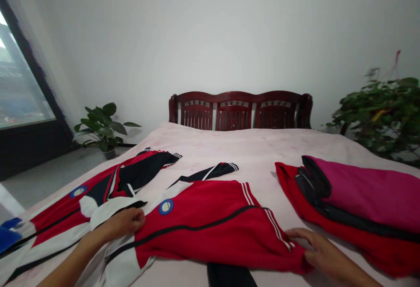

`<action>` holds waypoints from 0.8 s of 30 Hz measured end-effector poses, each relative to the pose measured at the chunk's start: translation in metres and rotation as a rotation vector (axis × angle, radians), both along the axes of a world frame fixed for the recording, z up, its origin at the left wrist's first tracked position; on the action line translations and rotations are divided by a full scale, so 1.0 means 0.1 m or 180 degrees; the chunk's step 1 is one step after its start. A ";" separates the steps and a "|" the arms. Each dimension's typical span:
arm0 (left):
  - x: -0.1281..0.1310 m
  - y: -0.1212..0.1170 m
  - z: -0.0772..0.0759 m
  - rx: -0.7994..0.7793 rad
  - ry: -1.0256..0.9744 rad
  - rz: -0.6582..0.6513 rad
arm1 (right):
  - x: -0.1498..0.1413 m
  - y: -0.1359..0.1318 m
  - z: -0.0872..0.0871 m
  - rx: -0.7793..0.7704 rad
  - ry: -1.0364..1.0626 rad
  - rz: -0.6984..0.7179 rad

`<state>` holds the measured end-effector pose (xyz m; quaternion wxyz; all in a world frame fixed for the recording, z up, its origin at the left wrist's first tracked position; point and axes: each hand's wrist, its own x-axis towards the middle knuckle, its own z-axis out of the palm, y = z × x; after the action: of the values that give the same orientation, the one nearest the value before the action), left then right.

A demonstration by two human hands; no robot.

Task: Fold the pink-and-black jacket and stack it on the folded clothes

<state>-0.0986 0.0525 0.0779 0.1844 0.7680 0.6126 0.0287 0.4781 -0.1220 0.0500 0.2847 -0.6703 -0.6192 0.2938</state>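
Note:
A red zip-up jacket (203,225) with white shoulders, a dark zip and a round blue badge lies spread sideways on the bed in front of me. My left hand (129,222) is closed on its white collar end. At the striped hem, my right hand (310,245) has its thumb and fingers around the near corner. One dark sleeve (210,172) stretches out beyond the jacket, and part of the other dark sleeve (229,274) shows at the near side. Left of it lies a similar red, white and dark jacket (131,177) with the same badge.
Folded red and magenta clothes (370,190) lie on the right of the pale pink bedsheet (256,151). Something blue (9,234) is at the left edge. A dark wooden headboard (234,110) stands against the wall, with a potted plant (103,125) left and a leafy plant (380,116) right.

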 end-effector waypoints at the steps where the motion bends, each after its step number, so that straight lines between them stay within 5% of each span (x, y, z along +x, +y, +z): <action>1: 0.03 0.04 -0.05 0.0061 -0.0014 0.0007 | -0.01 0.07 0.04 0.0059 0.0074 -0.0023; 7: 0.40 0.36 -0.22 0.0121 -0.0209 0.0496 | -0.38 0.99 0.35 0.0602 -0.0465 0.0093; 11: 0.67 0.50 -0.30 0.0266 -0.0175 0.0743 | -0.77 1.62 0.25 0.0627 -0.1646 -0.0096; 15: 0.91 0.44 -0.16 0.0744 -0.0275 0.0781 | -0.97 1.82 0.15 0.0512 -0.1921 0.0056; 17: 1.05 0.23 -0.03 0.1291 -0.0422 0.0133 | -0.94 1.75 0.16 0.0409 -0.2053 0.0185; 20: 1.26 -0.26 0.10 0.1840 -0.0404 -0.1662 | -0.75 1.57 0.27 0.0089 -0.2189 0.0162; 22: 1.38 -0.60 0.09 0.1728 -0.0288 -0.2701 | -0.63 1.47 0.39 -0.0174 -0.2224 0.0055; 24: 1.46 -0.82 -0.01 0.1470 -0.0262 -0.3260 | -0.65 1.45 0.53 -0.0196 -0.2241 -0.0083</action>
<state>0.0478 -0.0297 0.0773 0.0257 0.9860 0.1317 0.0988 0.4129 0.0232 0.1028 0.0373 -0.7466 -0.6616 0.0596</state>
